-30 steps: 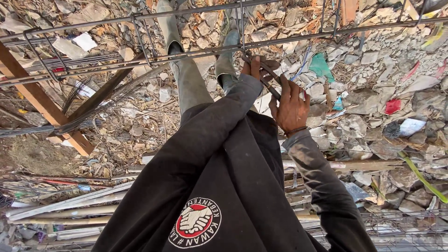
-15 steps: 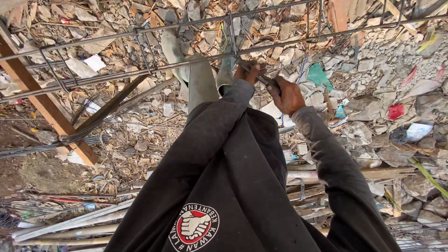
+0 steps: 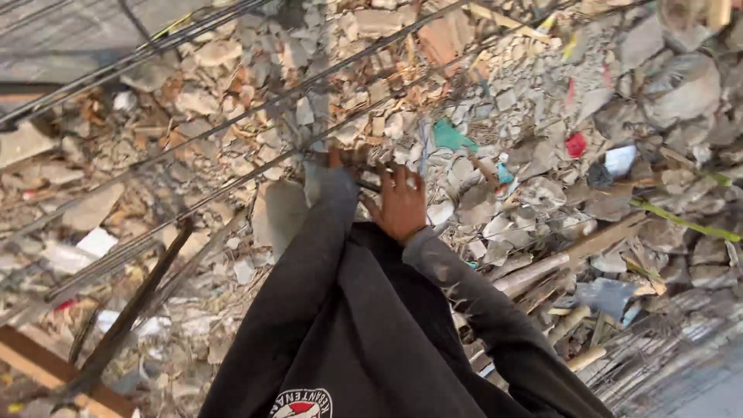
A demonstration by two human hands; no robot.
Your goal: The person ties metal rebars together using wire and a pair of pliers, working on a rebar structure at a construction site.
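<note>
Long steel bars point(image 3: 232, 128) run diagonally across the view, above rubble. My right hand point(image 3: 400, 205) is raised to the bars at the middle, its fingers curled. A short dark tool point(image 3: 368, 186) sticks out to the left from under its palm. Only a sliver of my left hand point(image 3: 336, 159) shows past the dark sleeve cuff, right at the same bars; its grip is hidden. Both arms are in dark sleeves. The picture is blurred by motion.
Broken bricks and concrete rubble point(image 3: 542, 116) lie below, with teal, red and white scraps among them. Wooden planks point(image 3: 46, 364) lie at the lower left, and more bars and sticks point(image 3: 573, 255) at the right. A light trouser leg point(image 3: 279, 213) shows under the bars.
The view has swung and tilted, so the bars now slant upward to the right. Both hands stay together at the same spot on the bars.
</note>
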